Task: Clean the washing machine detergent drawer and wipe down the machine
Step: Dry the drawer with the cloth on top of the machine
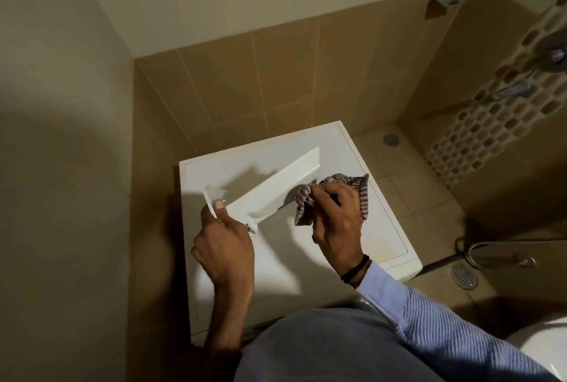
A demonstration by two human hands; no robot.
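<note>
A white detergent drawer (276, 185) is held over the top of the white washing machine (383, 197), its long body slanting up to the right. My left hand (224, 246) grips its front panel end at the lower left, thumb on top. My right hand (336, 219) grips a striped grey and red cloth (352, 182), bunched against the drawer's right side. Part of the cloth is hidden under my fingers.
The machine stands in a tiled corner with walls at the left and behind. To the right lie the shower floor with two drains (463, 276), a hose (491, 256), and taps (512, 90) on a mosaic wall. A white toilet edge (546, 345) shows at lower right.
</note>
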